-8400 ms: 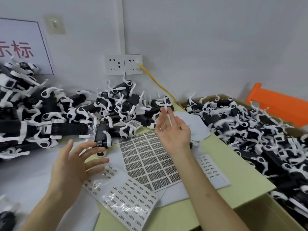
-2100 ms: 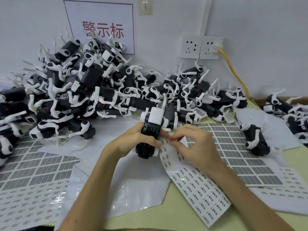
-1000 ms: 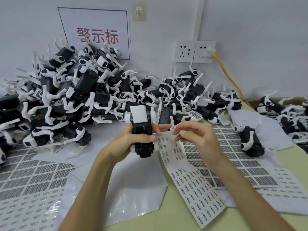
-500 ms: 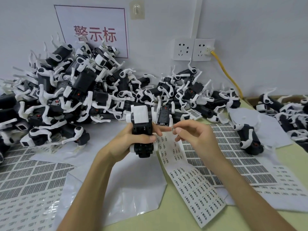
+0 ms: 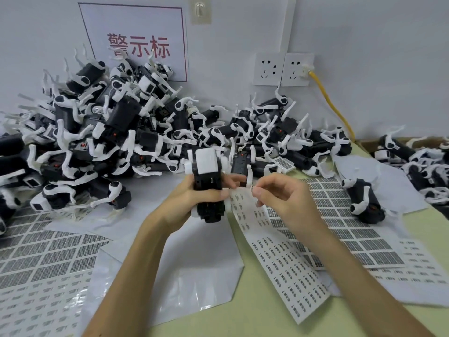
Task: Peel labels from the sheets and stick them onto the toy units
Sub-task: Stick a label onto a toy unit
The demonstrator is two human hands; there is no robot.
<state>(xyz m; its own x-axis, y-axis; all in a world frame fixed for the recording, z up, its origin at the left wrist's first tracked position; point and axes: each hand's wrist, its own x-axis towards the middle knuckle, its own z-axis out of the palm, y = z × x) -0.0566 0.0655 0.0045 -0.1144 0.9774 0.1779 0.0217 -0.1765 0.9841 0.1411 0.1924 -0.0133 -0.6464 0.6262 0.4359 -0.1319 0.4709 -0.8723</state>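
My left hand (image 5: 192, 197) grips a black-and-white toy unit (image 5: 208, 181) upright above the table, thumb across its front. My right hand (image 5: 279, 195) pinches a small white label (image 5: 252, 189) between thumb and forefinger, just right of the toy. Under both hands lies a long sheet of small barcode labels (image 5: 284, 261), its top end curling up towards the toy. A sheet of larger grid labels (image 5: 347, 229) lies to the right under it.
A big heap of toy units (image 5: 116, 132) fills the back left against the wall. One loose unit (image 5: 364, 200) lies at right, and a cardboard box of units (image 5: 418, 159) at far right. More label sheets (image 5: 41, 259) cover the left. A glossy backing sheet (image 5: 184, 276) lies in front.
My right hand has peeled a label off the barcode sheet and lifted it beside the toy. My left hand has turned the toy upright and holds it steady.
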